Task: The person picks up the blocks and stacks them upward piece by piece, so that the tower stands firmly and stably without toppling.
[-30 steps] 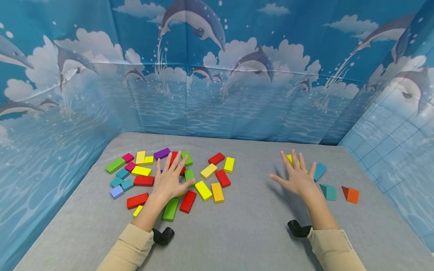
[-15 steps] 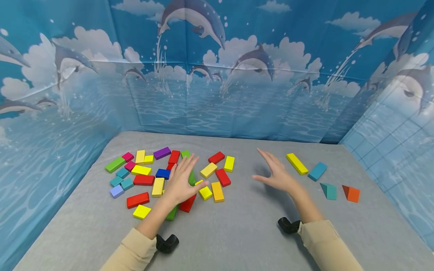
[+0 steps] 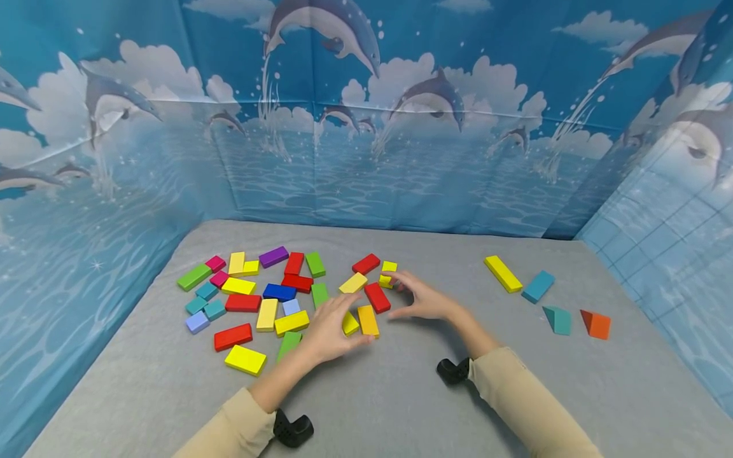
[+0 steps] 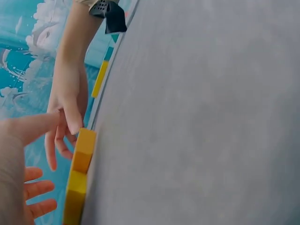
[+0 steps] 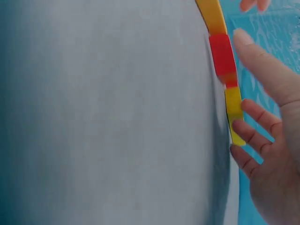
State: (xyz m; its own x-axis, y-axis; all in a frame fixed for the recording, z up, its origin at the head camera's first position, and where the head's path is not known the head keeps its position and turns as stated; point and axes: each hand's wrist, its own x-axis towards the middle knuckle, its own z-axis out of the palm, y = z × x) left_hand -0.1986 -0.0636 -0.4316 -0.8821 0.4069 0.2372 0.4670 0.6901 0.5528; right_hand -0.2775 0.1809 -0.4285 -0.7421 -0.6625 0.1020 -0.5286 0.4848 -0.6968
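My left hand [image 3: 332,332] hovers over the right side of the block pile, fingers loosely bent and holding nothing. Partly covered by it is a yellow block [image 3: 350,324]; an orange-yellow block [image 3: 368,321] lies just beyond its thumb. Facing it, my right hand [image 3: 422,299] has its thumb and fingers spread apart, with nothing between them. Its fingertips overlap a yellow block [image 3: 388,267] in the head view and also in the right wrist view, where the right hand [image 5: 274,140] appears beside a red block [image 5: 222,56]. Between the hands lie a red block [image 3: 377,297] and a pale yellow block [image 3: 352,283].
Several more blocks lie to the left, among them a blue block [image 3: 279,292], a purple block [image 3: 273,257] and a green block [image 3: 195,277]. Far right are a long yellow block [image 3: 502,274], a blue block [image 3: 538,287], a teal wedge [image 3: 558,320] and an orange wedge [image 3: 596,324].
My right hand has moved left from the long yellow block to the pile's right edge. My left hand has shifted right and nearer, uncovering blocks. The blocks have stayed in place.
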